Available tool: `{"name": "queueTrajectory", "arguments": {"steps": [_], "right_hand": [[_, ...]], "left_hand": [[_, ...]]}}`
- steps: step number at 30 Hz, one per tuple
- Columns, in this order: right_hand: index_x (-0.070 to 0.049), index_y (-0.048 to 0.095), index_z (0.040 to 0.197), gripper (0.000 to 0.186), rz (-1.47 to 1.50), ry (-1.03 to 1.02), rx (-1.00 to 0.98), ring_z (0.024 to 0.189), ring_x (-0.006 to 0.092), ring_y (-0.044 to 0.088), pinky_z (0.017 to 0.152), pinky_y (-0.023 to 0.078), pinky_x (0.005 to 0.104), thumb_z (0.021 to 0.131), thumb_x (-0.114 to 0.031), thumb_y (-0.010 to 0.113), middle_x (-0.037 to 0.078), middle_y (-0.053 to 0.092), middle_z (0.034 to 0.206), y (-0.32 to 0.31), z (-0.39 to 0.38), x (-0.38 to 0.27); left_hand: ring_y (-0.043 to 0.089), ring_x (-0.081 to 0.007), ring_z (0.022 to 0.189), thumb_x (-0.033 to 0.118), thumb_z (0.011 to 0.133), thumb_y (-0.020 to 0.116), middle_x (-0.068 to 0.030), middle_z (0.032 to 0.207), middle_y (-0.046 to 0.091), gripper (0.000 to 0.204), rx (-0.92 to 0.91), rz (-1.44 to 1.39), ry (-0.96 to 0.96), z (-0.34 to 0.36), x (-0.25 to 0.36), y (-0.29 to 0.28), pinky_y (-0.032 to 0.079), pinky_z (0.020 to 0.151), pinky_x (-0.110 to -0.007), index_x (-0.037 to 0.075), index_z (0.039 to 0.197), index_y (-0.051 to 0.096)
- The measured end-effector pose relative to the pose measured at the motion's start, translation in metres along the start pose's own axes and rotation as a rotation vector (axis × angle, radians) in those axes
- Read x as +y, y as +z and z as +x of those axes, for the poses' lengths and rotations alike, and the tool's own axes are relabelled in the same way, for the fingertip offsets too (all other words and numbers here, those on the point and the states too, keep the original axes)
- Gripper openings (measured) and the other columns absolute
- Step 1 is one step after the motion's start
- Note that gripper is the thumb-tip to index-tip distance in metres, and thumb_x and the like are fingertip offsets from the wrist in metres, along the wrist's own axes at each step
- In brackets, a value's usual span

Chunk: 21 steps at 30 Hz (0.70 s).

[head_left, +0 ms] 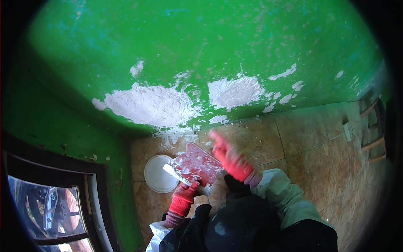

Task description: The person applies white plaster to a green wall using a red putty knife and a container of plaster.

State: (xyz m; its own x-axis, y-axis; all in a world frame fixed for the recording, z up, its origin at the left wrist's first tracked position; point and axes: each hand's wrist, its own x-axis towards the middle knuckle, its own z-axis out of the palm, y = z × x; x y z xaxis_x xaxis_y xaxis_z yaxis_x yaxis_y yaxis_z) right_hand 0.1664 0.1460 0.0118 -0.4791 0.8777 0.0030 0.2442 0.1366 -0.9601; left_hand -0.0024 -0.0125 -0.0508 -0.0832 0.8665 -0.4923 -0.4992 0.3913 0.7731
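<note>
Left hand (pixel 183 200) in a red glove is clamped on a narrow putty knife (pixel 181 176); right hand (pixel 230 158), fingers wrapped, holds a red plaster-smeared trowel (pixel 198 164) at seven o'clock from the white patches (pixel 153 105). Load evenly, blade flat.

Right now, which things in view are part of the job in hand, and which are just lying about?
In use:
left hand holding a putty knife
right hand on the red trowel board
white filler patches on the green wall
white round lid

Lying about:
wooden frame
small box on the floor
window
</note>
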Motion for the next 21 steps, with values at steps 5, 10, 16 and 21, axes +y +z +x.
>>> {"name": "queueTrajectory", "arguments": {"steps": [5, 10, 16, 21], "right_hand": [[-0.012, 0.030, 0.134, 0.050, -0.032, 0.079, 0.377, 0.080, 0.0273, 0.058, 0.070, 0.046, 0.0327, 0.087, -0.019, 0.045, 0.018, 0.058, 0.101, -0.071, 0.045, 0.014], [-0.020, 0.027, 0.136, 0.053, -0.185, 0.154, 0.443, 0.076, 0.0287, 0.059, 0.068, 0.047, 0.0340, 0.086, -0.018, 0.044, 0.016, 0.058, 0.106, -0.080, 0.067, 0.042], [-0.020, 0.025, 0.136, 0.054, -0.108, 0.257, 0.379, 0.082, 0.0312, 0.060, 0.068, 0.047, 0.0374, 0.086, -0.021, 0.045, 0.016, 0.058, 0.107, -0.079, 0.066, 0.031], [-0.020, 0.030, 0.135, 0.052, -0.201, 0.101, 0.426, 0.064, 0.0122, 0.051, 0.058, 0.044, 0.0264, 0.086, -0.013, 0.044, 0.005, 0.057, 0.081, -0.089, 0.072, 0.054]], "left_hand": [[0.058, -0.0228, 0.088, 0.025, 0.085, 0.056, -0.0081, 0.092, 0.060, 0.029, 0.059, -0.014, -0.024, -0.006, -0.006, -0.020, 0.050, 0.077, -0.039, 0.002, 0.102, 0.055], [0.059, -0.0227, 0.087, 0.018, 0.083, 0.059, -0.0062, 0.094, 0.060, 0.025, 0.158, -0.065, -0.057, -0.014, 0.004, -0.011, 0.052, 0.072, -0.040, 0.006, 0.105, 0.055], [0.058, -0.0217, 0.087, 0.017, 0.084, 0.058, -0.0062, 0.095, 0.059, 0.025, 0.194, -0.115, 0.004, -0.020, 0.005, -0.013, 0.052, 0.073, -0.039, 0.006, 0.106, 0.055], [0.058, -0.0217, 0.087, 0.018, 0.084, 0.058, -0.0063, 0.095, 0.059, 0.025, 0.190, -0.098, -0.002, -0.019, 0.007, -0.008, 0.051, 0.073, -0.040, 0.005, 0.106, 0.055]]}}
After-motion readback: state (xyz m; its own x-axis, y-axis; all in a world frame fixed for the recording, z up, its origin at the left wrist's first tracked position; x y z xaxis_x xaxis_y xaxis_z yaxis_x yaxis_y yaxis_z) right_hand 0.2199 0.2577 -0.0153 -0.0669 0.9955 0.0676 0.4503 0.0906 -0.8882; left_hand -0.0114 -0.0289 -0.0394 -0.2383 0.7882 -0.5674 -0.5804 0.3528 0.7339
